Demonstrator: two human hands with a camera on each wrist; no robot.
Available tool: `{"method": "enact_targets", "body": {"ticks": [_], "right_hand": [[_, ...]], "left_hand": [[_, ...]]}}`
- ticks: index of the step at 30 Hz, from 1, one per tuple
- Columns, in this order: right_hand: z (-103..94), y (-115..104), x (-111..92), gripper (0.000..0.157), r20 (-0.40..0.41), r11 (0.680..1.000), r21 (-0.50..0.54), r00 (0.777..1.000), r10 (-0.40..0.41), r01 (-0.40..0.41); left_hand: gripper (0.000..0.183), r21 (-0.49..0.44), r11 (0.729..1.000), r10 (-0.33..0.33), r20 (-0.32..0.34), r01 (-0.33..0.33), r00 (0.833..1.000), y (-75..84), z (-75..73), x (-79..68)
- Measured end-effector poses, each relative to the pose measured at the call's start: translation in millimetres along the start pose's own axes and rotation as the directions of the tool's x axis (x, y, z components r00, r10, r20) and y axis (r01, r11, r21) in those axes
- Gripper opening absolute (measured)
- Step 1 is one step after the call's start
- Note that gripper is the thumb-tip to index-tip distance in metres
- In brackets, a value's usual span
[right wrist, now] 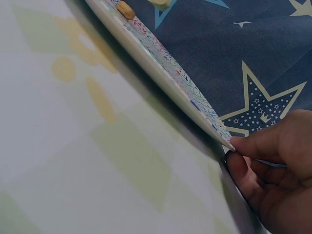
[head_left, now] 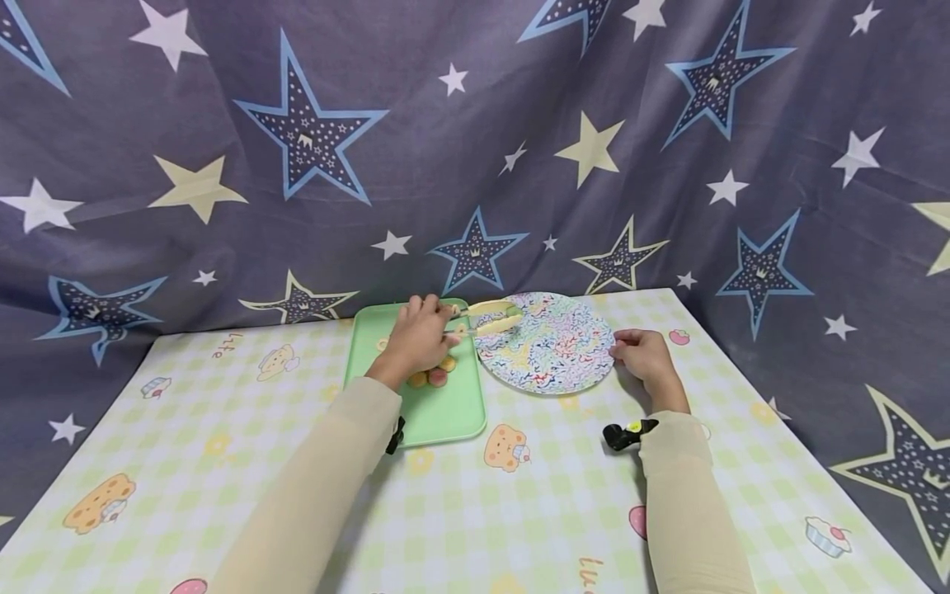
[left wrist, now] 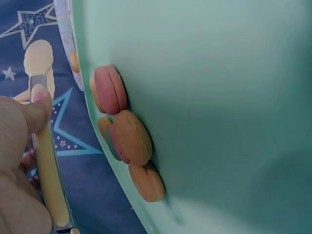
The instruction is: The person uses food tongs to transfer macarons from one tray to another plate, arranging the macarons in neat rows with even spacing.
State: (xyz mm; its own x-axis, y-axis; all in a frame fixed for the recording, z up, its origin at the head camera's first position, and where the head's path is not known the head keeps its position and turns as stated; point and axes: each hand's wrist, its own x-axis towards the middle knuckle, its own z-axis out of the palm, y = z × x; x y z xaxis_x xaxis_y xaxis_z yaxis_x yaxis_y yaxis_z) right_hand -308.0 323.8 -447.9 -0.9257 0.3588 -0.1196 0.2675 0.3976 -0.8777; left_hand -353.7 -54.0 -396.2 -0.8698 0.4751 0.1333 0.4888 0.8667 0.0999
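My left hand reaches over the green tray and grips tongs with cream tips, which extend over the left part of the speckled round plate. A small greenish patch shows at the tips; I cannot tell whether it is something held. Below the hand, several macarons lie in the tray. The left wrist view has a pink macaron and orange ones bunched near the tray's edge. My right hand pinches the plate's right rim between thumb and fingers. An orange macaron sits on the plate.
A checked tablecloth with cartoon prints covers the table. Behind it and along the right side hangs a dark star-patterned curtain. Tray and plate lie side by side close to the curtain. A black wrist strap is on the right sleeve.
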Motion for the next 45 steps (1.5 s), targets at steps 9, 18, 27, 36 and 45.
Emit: {"method": "enact_targets", "body": {"ticks": [9, 18, 27, 36, 45], "right_hand": [[-0.3, -1, -2, 0.037, 0.0, 1.0, 0.001, 1.0, 0.005, -0.005], [-1.4, 3, -2, 0.037, 0.002, 0.998, 0.008, 0.998, -0.063, 0.063], [-1.0, 1, -1, 0.037, 0.003, 0.999, 0.007, 0.999, -0.052, 0.052], [-0.7, 2, 1, 0.038, 0.007, 0.999, 0.022, 0.999, -0.045, 0.045], [-1.3, 1, 0, 0.038, 0.014, 0.999, 0.016, 0.999, -0.033, 0.033]], "left_hand": [[0.053, 0.037, 0.999, -0.008, 0.01, 0.008, 1.0, 8.9, 6.7, 6.7], [0.043, 0.081, 0.997, -0.018, 0.007, 0.017, 1.0, 16.0, 9.2, 10.0], [0.045, 0.153, 0.988, -0.038, 0.007, 0.037, 0.999, 21.5, 12.5, 14.2], [0.041, 0.169, 0.984, -0.056, 0.018, 0.052, 0.998, 22.1, 13.9, 15.5], [0.035, 0.146, 0.987, -0.066, 0.034, 0.06, 0.997, 22.4, 12.6, 15.0]]}}
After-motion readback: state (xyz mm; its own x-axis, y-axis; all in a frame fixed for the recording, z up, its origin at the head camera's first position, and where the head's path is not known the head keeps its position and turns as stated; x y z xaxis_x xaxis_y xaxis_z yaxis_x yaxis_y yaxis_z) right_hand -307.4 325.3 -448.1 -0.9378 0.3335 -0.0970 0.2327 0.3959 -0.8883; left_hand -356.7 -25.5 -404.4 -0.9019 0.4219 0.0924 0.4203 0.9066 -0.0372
